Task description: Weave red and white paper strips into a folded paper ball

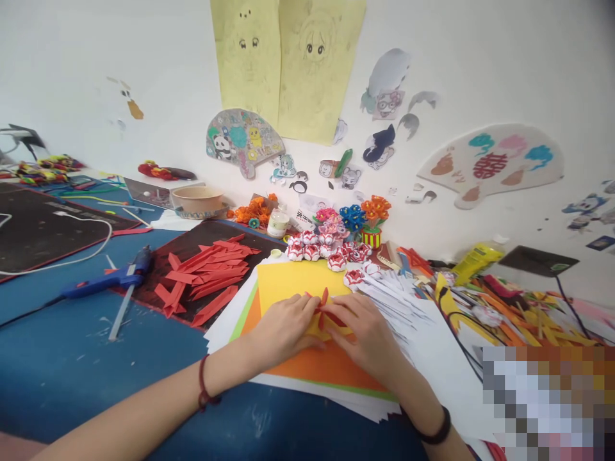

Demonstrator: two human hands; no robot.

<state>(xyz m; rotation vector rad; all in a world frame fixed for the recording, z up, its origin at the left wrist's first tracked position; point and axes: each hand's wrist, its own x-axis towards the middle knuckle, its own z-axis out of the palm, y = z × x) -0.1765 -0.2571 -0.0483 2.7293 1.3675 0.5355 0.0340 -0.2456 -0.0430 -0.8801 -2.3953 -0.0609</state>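
Observation:
Over a stack of coloured paper, my left hand (283,328) and my right hand (369,330) come together, fingers pinched. Between them they grip a small red folded paper piece (325,296) with pointed strips sticking up and down. Fingers hide part of it. Under the hands lie a yellow sheet (276,282) and an orange sheet (312,371), with green and white edges showing beneath. Left of the stack, many red folded paper strips (216,275) are heaped on a dark mat (158,256).
A blue glue gun (103,283) rests on the blue table at left, its cord running off. Behind the stack stand red-and-white paper pieces (312,246), paper flowers (353,218) and a small bottle (277,223). White strips (394,298) and a yellow bottle (478,259) lie right.

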